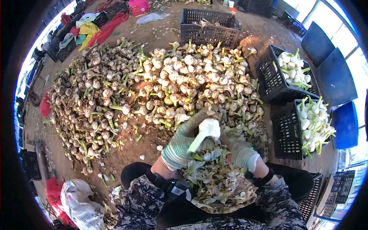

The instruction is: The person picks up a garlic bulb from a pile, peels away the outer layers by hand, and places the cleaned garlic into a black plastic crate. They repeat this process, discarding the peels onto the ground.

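Observation:
My left hand (183, 142), in a striped, soiled work glove, is closed around a garlic bulb (210, 128). The bulb is peeled white, and its green stem slants down toward me. Close by on the right is my gloved right hand (241, 150), its fingers curled inward beside the bulb. What those fingers hold is hard to see; a small red spot shows below them. Beneath both hands lies a heap of stripped garlic skins (218, 180). Just beyond them spreads a large pile of unpeeled garlic bulbs (168, 80) with short stems.
Two black crates (285, 134) of white, cleaned garlic stand at the right. Another black crate (209, 34) sits behind the pile. Blue panels (337, 76) lean at the far right. A white sack (78, 203) lies at lower left, and a pink container (138, 7) stands at the back.

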Action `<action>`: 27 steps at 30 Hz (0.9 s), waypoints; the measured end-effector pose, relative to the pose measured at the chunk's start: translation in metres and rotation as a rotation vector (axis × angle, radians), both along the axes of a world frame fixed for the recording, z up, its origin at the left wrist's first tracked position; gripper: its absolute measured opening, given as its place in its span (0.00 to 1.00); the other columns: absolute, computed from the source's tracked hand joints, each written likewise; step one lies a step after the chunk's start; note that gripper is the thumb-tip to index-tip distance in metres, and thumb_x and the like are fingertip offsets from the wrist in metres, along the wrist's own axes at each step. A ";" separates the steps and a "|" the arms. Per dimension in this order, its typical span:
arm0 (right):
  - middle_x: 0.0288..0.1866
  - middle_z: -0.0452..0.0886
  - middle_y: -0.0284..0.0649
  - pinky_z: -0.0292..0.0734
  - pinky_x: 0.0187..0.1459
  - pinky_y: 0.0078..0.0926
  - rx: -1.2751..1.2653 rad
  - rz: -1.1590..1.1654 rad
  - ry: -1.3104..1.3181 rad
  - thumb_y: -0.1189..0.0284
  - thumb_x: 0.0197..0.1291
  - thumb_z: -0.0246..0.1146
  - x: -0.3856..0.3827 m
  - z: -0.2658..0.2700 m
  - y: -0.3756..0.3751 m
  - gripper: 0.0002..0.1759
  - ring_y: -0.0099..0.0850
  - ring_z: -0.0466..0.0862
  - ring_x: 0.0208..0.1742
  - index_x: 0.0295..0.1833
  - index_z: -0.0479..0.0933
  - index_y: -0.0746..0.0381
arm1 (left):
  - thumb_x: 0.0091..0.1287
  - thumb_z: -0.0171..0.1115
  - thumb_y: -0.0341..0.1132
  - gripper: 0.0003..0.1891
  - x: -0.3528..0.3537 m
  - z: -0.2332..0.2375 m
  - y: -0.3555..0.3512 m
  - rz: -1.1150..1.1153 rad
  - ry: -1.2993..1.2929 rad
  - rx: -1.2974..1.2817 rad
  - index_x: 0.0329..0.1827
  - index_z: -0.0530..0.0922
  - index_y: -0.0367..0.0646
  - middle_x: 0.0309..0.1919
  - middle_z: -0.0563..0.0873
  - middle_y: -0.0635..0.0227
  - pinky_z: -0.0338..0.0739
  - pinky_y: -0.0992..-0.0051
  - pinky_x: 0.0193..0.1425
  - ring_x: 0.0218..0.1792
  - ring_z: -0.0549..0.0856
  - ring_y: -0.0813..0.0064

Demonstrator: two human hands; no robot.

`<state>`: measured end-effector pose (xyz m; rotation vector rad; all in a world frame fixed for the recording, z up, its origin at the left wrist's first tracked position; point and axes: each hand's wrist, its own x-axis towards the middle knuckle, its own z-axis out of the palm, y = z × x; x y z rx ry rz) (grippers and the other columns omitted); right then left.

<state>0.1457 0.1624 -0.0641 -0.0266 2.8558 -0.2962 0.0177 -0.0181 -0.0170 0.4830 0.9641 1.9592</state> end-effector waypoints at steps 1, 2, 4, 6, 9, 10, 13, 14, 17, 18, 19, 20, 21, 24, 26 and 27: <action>0.35 0.81 0.41 0.73 0.39 0.24 -0.342 -0.135 -0.078 0.65 0.51 0.61 0.001 0.003 0.007 0.27 0.30 0.79 0.36 0.58 0.68 0.62 | 0.49 0.67 0.23 0.36 -0.002 -0.001 -0.002 0.016 0.107 -0.031 0.63 0.61 0.42 0.50 0.75 0.67 0.73 0.77 0.49 0.49 0.75 0.76; 0.34 0.80 0.39 0.72 0.38 0.23 -0.682 -0.270 -0.155 0.62 0.52 0.60 -0.008 0.012 0.012 0.27 0.27 0.78 0.36 0.56 0.68 0.64 | 0.49 0.67 0.23 0.37 -0.005 -0.001 -0.002 0.036 0.214 -0.063 0.63 0.61 0.42 0.52 0.74 0.66 0.72 0.76 0.52 0.51 0.75 0.75; 0.37 0.80 0.41 0.74 0.36 0.23 -0.792 -0.381 -0.041 0.66 0.52 0.61 -0.015 0.013 0.024 0.27 0.29 0.79 0.34 0.57 0.66 0.65 | 0.49 0.66 0.23 0.37 -0.005 0.005 -0.002 0.055 0.365 -0.057 0.64 0.60 0.43 0.53 0.73 0.65 0.69 0.75 0.56 0.52 0.74 0.74; 0.40 0.79 0.43 0.76 0.35 0.23 -0.902 -0.502 0.092 0.69 0.52 0.61 -0.026 0.032 0.022 0.27 0.30 0.80 0.33 0.58 0.64 0.65 | 0.48 0.66 0.22 0.39 -0.001 0.004 0.001 0.134 0.183 0.021 0.65 0.58 0.44 0.54 0.73 0.64 0.66 0.73 0.58 0.54 0.73 0.72; 0.38 0.78 0.37 0.72 0.35 0.18 -1.390 -0.646 0.172 0.69 0.54 0.61 -0.047 0.074 -0.013 0.22 0.24 0.77 0.33 0.53 0.68 0.64 | 0.48 0.63 0.20 0.36 -0.001 -0.005 0.004 0.210 0.598 -0.086 0.63 0.60 0.43 0.54 0.72 0.62 0.67 0.74 0.57 0.53 0.72 0.71; 0.40 0.77 0.37 0.71 0.40 0.18 -1.250 -0.478 0.289 0.68 0.53 0.62 -0.053 0.064 -0.018 0.20 0.24 0.77 0.38 0.50 0.69 0.64 | 0.47 0.62 0.20 0.34 0.001 -0.015 0.005 0.297 0.893 -0.103 0.61 0.63 0.41 0.51 0.74 0.63 0.68 0.75 0.54 0.50 0.74 0.72; 0.41 0.77 0.37 0.71 0.43 0.22 -1.516 -0.505 0.122 0.68 0.53 0.62 -0.056 0.067 -0.021 0.17 0.26 0.76 0.41 0.46 0.71 0.64 | 0.45 0.61 0.21 0.31 -0.001 0.002 0.001 0.217 0.679 -0.129 0.58 0.67 0.39 0.44 0.76 0.66 0.71 0.77 0.49 0.43 0.76 0.75; 0.40 0.77 0.38 0.71 0.44 0.24 -1.919 -0.598 -0.047 0.67 0.53 0.62 -0.054 0.071 -0.014 0.17 0.26 0.77 0.42 0.46 0.71 0.64 | 0.44 0.61 0.21 0.30 -0.002 0.012 0.000 0.048 0.169 -0.126 0.56 0.68 0.39 0.41 0.77 0.68 0.72 0.78 0.46 0.40 0.76 0.76; 0.39 0.78 0.35 0.72 0.43 0.25 -1.651 -0.517 0.060 0.66 0.53 0.63 -0.058 0.079 -0.012 0.18 0.25 0.77 0.41 0.46 0.72 0.65 | 0.41 0.60 0.22 0.32 -0.002 0.015 -0.002 0.038 0.057 -0.153 0.56 0.68 0.38 0.39 0.78 0.69 0.72 0.79 0.44 0.39 0.77 0.78; 0.38 0.78 0.34 0.74 0.42 0.25 -1.237 -0.316 0.140 0.66 0.52 0.63 -0.061 0.079 -0.011 0.19 0.25 0.78 0.40 0.48 0.71 0.65 | 0.41 0.60 0.22 0.32 -0.002 0.018 -0.002 0.021 0.018 -0.159 0.56 0.68 0.39 0.40 0.78 0.69 0.72 0.79 0.44 0.39 0.77 0.78; 0.38 0.78 0.35 0.77 0.37 0.24 -1.070 -0.282 0.117 0.67 0.52 0.63 -0.058 0.078 -0.011 0.22 0.27 0.80 0.36 0.50 0.69 0.65 | 0.40 0.58 0.22 0.34 -0.003 0.026 -0.004 -0.068 -0.065 -0.141 0.58 0.67 0.38 0.40 0.78 0.69 0.72 0.79 0.44 0.39 0.77 0.78; 0.38 0.78 0.35 0.77 0.37 0.24 -1.069 -0.282 0.120 0.67 0.52 0.63 -0.055 0.076 -0.011 0.22 0.27 0.80 0.36 0.50 0.69 0.65 | 0.40 0.58 0.22 0.34 -0.003 0.025 -0.004 -0.069 -0.062 -0.140 0.58 0.67 0.38 0.40 0.78 0.69 0.72 0.79 0.44 0.39 0.77 0.78; 0.38 0.78 0.36 0.77 0.35 0.24 -1.407 -0.464 0.023 0.67 0.52 0.63 -0.053 0.073 -0.011 0.23 0.27 0.80 0.35 0.52 0.68 0.65 | 0.39 0.58 0.22 0.34 -0.002 0.023 -0.004 -0.048 -0.105 -0.100 0.58 0.67 0.38 0.40 0.79 0.69 0.72 0.80 0.45 0.39 0.77 0.77; 0.39 0.78 0.36 0.78 0.32 0.23 -1.759 -0.645 -0.178 0.66 0.52 0.63 -0.051 0.068 -0.006 0.26 0.25 0.80 0.35 0.55 0.65 0.64 | 0.38 0.58 0.23 0.35 -0.004 0.015 0.000 -0.020 -0.162 -0.046 0.58 0.67 0.37 0.40 0.79 0.68 0.71 0.80 0.46 0.41 0.77 0.77; 0.40 0.77 0.35 0.76 0.35 0.20 -2.062 -0.730 -0.105 0.67 0.52 0.63 -0.041 0.073 -0.011 0.26 0.21 0.78 0.37 0.55 0.66 0.65 | 0.38 0.58 0.23 0.35 -0.003 0.019 0.003 0.042 -0.172 -0.081 0.58 0.67 0.37 0.40 0.79 0.68 0.71 0.80 0.46 0.40 0.78 0.77; 0.41 0.76 0.35 0.73 0.38 0.18 -1.771 -0.744 -0.057 0.68 0.53 0.63 -0.037 0.067 -0.006 0.25 0.20 0.76 0.40 0.55 0.66 0.66 | 0.39 0.58 0.22 0.35 -0.005 0.018 0.004 0.032 -0.065 -0.109 0.58 0.66 0.37 0.39 0.79 0.67 0.72 0.80 0.45 0.38 0.78 0.76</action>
